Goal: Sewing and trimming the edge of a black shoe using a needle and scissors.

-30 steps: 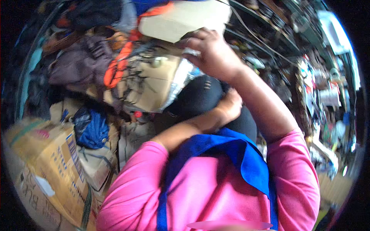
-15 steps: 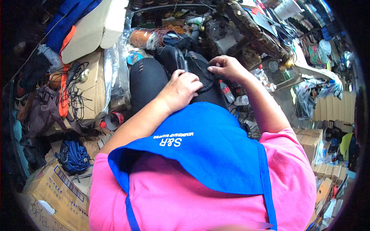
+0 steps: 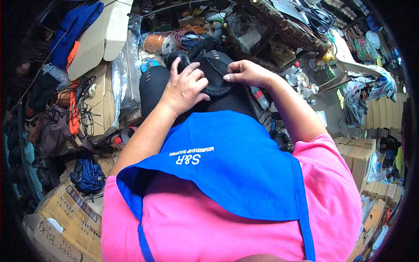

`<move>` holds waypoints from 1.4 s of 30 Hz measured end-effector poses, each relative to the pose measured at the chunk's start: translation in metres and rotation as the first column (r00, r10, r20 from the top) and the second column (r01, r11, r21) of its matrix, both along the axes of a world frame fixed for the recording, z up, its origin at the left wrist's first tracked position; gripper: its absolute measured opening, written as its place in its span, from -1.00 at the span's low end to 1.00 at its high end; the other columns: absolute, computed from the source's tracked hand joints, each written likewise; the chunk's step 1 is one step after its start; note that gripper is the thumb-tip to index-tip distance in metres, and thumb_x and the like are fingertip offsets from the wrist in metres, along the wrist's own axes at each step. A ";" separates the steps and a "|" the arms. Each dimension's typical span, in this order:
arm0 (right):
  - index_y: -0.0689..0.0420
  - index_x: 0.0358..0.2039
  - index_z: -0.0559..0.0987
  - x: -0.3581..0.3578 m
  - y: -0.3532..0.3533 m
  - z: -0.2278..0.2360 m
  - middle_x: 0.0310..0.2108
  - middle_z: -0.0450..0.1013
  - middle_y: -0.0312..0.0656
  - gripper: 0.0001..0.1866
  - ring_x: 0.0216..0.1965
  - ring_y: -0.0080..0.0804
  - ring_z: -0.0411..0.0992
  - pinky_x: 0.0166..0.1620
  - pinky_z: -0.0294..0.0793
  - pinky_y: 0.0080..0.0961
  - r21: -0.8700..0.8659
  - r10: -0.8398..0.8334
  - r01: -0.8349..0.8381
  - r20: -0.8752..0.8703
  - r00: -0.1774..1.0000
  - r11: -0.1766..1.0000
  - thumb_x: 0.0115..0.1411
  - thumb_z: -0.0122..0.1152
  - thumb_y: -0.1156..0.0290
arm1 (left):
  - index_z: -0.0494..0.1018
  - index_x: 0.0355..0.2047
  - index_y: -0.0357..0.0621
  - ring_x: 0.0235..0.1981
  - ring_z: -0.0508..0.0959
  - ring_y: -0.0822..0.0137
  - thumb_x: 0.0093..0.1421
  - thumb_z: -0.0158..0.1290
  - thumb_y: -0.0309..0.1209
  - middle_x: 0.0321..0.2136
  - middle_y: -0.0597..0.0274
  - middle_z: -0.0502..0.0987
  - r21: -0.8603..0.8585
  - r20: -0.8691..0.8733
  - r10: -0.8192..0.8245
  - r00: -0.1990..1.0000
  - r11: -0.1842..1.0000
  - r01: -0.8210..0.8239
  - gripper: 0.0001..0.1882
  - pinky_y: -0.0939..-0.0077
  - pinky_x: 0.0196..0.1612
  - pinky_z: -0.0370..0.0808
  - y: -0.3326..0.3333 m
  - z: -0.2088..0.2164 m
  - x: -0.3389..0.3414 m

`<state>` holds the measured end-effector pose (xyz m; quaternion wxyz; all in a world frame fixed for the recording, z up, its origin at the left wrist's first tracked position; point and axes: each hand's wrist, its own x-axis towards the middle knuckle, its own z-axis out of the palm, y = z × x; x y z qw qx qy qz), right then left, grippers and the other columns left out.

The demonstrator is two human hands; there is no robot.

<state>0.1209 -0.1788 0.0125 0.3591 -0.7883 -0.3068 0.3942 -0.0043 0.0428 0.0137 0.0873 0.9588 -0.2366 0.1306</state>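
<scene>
The left hand (image 3: 183,89) is covering part of the black item (image 3: 213,75), and the right hand (image 3: 246,73) is hiding some of its rim. The apron (image 3: 227,157) is concealing part of the trousers (image 3: 150,89). The view's bottom is cutting off the shirt (image 3: 209,238).

Gap between left hand (image 3: 183,86) and right hand (image 3: 246,73) taken up by black item (image 3: 214,78). Open way in over blue apron (image 3: 222,161), between forearms (image 3: 294,105). Left blocked: plastic sheet (image 3: 126,83), cardboard (image 3: 98,37). Ahead: orange spool (image 3: 158,44). Right: bottle (image 3: 261,98) near forearm, scissors (image 3: 321,22) farther up.
</scene>
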 end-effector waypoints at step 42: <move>0.06 -0.04 0.51 -0.035 0.015 0.001 -0.14 0.36 -0.01 -0.39 -0.14 -0.06 0.41 -0.06 0.42 -0.29 0.088 -0.041 -0.005 0.506 0.861 0.996 -0.13 0.43 0.16 | 0.46 -0.30 0.02 -0.29 0.49 0.25 0.03 0.01 -0.49 -0.47 0.30 0.50 0.128 0.463 0.063 0.884 0.982 -0.137 -0.80 0.26 -0.09 0.26 0.065 0.033 0.054</move>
